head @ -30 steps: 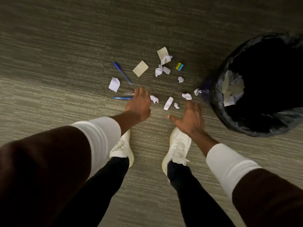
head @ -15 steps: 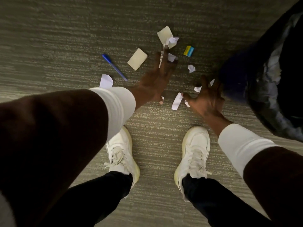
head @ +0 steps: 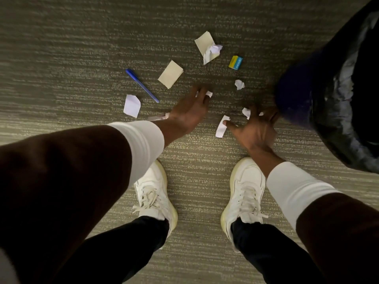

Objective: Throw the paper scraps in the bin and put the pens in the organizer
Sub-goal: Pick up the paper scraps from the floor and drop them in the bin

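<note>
I am bent over a carpet strewn with paper scraps. My left hand [head: 189,112] hovers low with small white scraps [head: 209,94] pinched at its fingertips. My right hand [head: 255,129] is spread flat over white scraps [head: 245,112] beside the bin, and its thumb touches a white paper strip [head: 221,128]. A blue pen [head: 142,85] lies to the left of my left hand. A second, pale pen [head: 157,117] pokes out from under my left wrist. The black-lined bin [head: 297,99] stands at the right. No organizer is in view.
Two tan notes [head: 170,74] [head: 204,43], a crumpled white ball [head: 213,51], a folded white piece [head: 132,105] and a small crumpled scrap [head: 239,84] lie ahead. A small yellow and blue box [head: 235,62] sits near the bin. My white shoes [head: 155,193] stand below my hands.
My left hand drew back toward me from the far crumpled scraps, which are gone from the carpet. My right hand stayed spread over the scraps by the bin.
</note>
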`<state>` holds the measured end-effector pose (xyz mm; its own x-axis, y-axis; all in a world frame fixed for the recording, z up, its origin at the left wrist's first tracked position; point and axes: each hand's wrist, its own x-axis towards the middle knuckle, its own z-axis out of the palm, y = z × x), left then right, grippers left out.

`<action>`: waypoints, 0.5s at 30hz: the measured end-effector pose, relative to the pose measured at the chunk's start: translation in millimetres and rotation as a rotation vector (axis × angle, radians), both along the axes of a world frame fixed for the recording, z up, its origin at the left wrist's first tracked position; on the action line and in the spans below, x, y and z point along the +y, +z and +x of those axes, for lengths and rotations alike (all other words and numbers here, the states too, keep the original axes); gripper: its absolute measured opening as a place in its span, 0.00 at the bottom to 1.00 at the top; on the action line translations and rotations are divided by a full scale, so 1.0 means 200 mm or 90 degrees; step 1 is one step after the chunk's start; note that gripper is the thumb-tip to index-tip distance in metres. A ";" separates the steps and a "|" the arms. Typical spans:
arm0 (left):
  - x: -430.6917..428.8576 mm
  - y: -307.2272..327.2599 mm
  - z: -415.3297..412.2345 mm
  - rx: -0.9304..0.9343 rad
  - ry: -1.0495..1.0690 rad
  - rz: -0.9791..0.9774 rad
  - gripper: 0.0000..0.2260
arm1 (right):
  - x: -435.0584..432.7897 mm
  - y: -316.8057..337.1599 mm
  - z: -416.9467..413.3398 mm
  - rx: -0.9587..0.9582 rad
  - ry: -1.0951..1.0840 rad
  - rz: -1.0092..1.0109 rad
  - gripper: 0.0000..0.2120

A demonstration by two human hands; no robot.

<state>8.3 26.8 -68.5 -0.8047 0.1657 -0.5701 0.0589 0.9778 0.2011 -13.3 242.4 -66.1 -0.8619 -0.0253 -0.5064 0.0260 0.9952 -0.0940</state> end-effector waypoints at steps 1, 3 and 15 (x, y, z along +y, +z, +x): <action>-0.01 0.01 0.01 0.012 0.004 -0.008 0.22 | 0.01 0.00 0.01 -0.006 -0.003 0.002 0.44; -0.03 0.00 0.04 0.026 -0.001 -0.019 0.24 | 0.02 0.00 0.01 -0.017 0.023 -0.005 0.46; -0.07 -0.03 0.04 0.041 -0.050 -0.002 0.23 | -0.06 -0.12 0.03 -0.025 0.061 -0.097 0.38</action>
<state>15.4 12.9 -75.2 -0.8244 0.2289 -0.5176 0.1488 0.9701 0.1919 -7.4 229.6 -89.4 -0.8318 -0.1850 -0.5234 -0.0617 0.9678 -0.2440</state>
